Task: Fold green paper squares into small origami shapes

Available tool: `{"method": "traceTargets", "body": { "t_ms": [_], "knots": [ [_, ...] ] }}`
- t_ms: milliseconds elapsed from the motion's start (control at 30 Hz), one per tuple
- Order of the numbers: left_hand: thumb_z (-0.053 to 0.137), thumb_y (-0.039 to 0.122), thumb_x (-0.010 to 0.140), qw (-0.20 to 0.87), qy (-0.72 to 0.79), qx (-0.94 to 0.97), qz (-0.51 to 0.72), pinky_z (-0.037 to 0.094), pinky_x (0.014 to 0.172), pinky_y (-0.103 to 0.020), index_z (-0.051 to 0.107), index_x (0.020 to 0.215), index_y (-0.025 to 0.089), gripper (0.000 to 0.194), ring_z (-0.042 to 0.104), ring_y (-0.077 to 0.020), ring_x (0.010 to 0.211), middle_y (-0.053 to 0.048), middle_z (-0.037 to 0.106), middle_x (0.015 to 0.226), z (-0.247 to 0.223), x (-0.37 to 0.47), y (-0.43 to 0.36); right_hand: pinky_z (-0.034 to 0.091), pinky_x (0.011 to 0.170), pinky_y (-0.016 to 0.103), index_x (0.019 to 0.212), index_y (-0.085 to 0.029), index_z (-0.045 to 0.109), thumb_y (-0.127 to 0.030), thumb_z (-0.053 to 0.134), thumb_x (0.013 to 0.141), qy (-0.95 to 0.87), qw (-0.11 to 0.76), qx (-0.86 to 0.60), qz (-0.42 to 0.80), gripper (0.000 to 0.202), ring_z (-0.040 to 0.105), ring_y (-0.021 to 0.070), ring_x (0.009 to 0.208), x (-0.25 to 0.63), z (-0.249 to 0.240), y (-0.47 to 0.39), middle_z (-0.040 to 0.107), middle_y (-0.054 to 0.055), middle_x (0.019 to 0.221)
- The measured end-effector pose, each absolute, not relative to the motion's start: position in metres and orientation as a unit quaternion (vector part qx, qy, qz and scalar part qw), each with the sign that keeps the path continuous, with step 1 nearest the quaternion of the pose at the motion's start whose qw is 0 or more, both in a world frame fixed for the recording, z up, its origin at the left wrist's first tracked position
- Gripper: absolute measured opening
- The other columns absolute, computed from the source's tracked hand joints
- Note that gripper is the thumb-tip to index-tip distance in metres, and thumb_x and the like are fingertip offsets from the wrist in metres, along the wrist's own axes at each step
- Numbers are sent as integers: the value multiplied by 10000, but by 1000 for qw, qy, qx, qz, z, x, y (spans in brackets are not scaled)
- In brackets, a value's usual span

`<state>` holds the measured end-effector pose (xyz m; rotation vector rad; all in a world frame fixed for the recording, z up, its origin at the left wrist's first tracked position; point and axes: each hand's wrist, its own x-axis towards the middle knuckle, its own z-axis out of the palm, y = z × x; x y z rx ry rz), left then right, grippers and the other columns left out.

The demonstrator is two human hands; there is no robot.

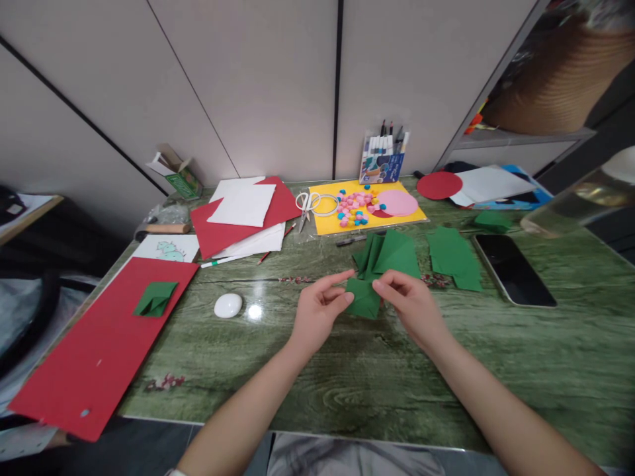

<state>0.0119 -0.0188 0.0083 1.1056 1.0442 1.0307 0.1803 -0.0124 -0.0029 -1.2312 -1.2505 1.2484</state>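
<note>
A small piece of green paper [364, 299] is held between my two hands, above the green table. My left hand [320, 307] pinches its left edge between thumb and forefinger. On the opposite side, my right hand [407, 301] pinches the upper right edge. Just behind this piece lies a fanned pile of folded green paper [395, 254], partly covered by my hands. More green sheets [454, 258] lie to the right of it. Another folded green piece [155, 299] rests on a red sheet [106, 344] at the left.
Scissors [305, 210], tape [325, 205] and small coloured balls [354, 206] on a yellow sheet [322, 226] lie at the back. A phone [514, 270] and clear bottle [580, 201] are at right. A white mouse-like object [228, 305] sits left. Markers [383, 158] stand against the wall.
</note>
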Motion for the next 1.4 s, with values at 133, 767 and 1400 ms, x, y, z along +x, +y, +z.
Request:
{"method": "traceTargets", "body": {
  "t_ms": [133,767,1400],
  "knots": [
    [641,275,703,609,455,474,444,435,548,-234,615,1090,185,398,566,-135,597,-15,650,654,7,12,-19,260,518,239,561,-182,503,-336,612,761,-501,479,-496,522,276,368,101,524,181,-4,-13,438,-51,513],
    [629,259,715,619,448,468,445,430,580,-243,619,1076,191,367,560,-131,602,-17,659,687,4,11,-18,315,532,236,634,-186,528,-386,623,717,-567,404,-525,490,236,415,122,567,179,1,-14,444,-37,588],
    [597,248,728,610,461,480,430,330,503,-201,612,1052,155,338,423,-82,484,35,552,521,14,12,-17,294,481,223,692,-188,567,-416,624,698,-555,385,-531,511,235,373,113,549,179,-2,-13,410,-32,576]
  ]
}}
